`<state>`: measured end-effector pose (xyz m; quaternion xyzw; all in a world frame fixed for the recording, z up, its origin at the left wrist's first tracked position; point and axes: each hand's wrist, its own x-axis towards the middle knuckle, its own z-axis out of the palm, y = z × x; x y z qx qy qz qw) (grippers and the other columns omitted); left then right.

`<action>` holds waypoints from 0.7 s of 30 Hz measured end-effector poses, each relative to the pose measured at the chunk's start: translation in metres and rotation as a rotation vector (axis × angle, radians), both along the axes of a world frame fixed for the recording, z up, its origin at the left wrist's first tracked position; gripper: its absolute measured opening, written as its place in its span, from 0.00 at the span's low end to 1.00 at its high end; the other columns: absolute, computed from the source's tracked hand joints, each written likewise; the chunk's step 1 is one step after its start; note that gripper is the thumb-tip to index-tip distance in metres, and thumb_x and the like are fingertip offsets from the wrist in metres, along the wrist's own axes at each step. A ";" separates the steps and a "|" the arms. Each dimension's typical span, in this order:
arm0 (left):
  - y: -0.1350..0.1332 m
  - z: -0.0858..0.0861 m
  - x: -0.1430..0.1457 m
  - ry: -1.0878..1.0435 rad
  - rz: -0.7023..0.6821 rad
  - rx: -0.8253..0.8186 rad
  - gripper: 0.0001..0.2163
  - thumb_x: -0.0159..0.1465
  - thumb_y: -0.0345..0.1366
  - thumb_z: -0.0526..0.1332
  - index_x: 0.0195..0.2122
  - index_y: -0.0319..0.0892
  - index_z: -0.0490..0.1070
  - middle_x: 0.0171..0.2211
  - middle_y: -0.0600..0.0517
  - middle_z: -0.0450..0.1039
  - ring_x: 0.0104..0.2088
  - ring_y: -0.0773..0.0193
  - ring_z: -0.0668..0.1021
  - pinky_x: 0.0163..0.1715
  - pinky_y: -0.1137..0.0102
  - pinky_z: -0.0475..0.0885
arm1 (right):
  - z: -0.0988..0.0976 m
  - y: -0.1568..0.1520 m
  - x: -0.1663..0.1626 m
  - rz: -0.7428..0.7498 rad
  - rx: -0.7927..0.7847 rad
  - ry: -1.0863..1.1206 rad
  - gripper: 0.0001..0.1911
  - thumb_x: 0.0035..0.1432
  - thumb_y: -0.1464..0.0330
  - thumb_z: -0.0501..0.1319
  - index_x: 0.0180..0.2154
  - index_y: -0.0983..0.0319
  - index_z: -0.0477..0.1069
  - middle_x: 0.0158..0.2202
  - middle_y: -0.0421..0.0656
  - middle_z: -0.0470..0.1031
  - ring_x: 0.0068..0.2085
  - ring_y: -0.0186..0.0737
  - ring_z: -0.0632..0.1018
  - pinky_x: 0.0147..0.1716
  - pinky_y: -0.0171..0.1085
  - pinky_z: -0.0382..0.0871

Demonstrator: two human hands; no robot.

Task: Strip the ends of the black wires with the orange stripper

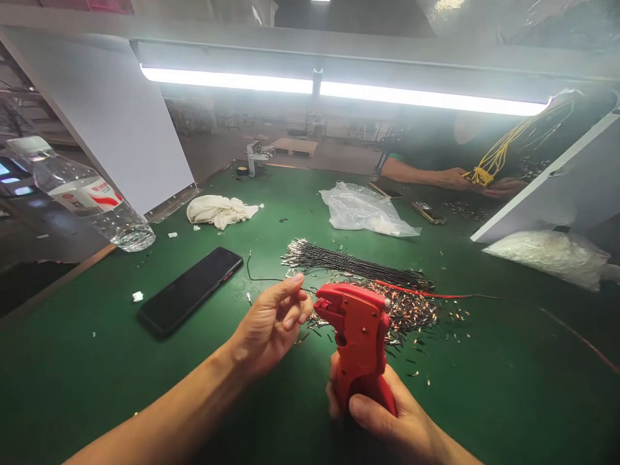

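Note:
My right hand (387, 413) grips the handles of a red wire stripper (358, 336), held upright over the green mat (97, 374). My left hand (274, 323) pinches a thin black wire (256, 278) between thumb and forefinger, right at the stripper's jaw. The wire loops back toward a phone. Behind the tool lies a bundle of black wires with stripped ends (349, 261), a red wire (436, 295), and a heap of cut insulation bits (411, 310).
A black phone (191, 290) lies at the left, a water bottle (82, 194) on its side at the mat's edge. A white cloth (217, 210) and clear plastic bag (361, 210) sit farther back. Another person's hands (455, 179) hold yellow wires (498, 155) across the table.

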<state>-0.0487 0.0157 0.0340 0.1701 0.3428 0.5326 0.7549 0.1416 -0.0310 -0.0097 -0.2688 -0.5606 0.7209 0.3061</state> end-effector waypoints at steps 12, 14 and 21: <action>-0.003 0.004 0.004 0.071 0.015 -0.063 0.14 0.64 0.31 0.59 0.20 0.37 0.73 0.10 0.58 0.57 0.17 0.73 0.68 0.29 0.79 0.71 | 0.000 0.001 0.001 0.008 0.028 0.007 0.18 0.59 0.53 0.60 0.36 0.62 0.65 0.30 0.43 0.66 0.30 0.37 0.64 0.30 0.36 0.58; -0.003 0.003 0.004 0.091 0.014 -0.062 0.13 0.63 0.31 0.60 0.21 0.37 0.73 0.11 0.58 0.57 0.17 0.74 0.66 0.28 0.79 0.71 | -0.001 0.001 0.000 0.013 0.028 0.013 0.18 0.60 0.53 0.59 0.36 0.62 0.65 0.29 0.42 0.66 0.30 0.36 0.65 0.30 0.36 0.58; -0.002 -0.005 0.003 0.119 -0.041 0.007 0.09 0.60 0.35 0.64 0.26 0.35 0.74 0.18 0.56 0.67 0.16 0.78 0.61 0.26 0.78 0.67 | -0.008 -0.005 -0.001 -0.014 -0.011 -0.015 0.21 0.58 0.51 0.61 0.34 0.63 0.64 0.24 0.40 0.65 0.25 0.33 0.65 0.25 0.33 0.58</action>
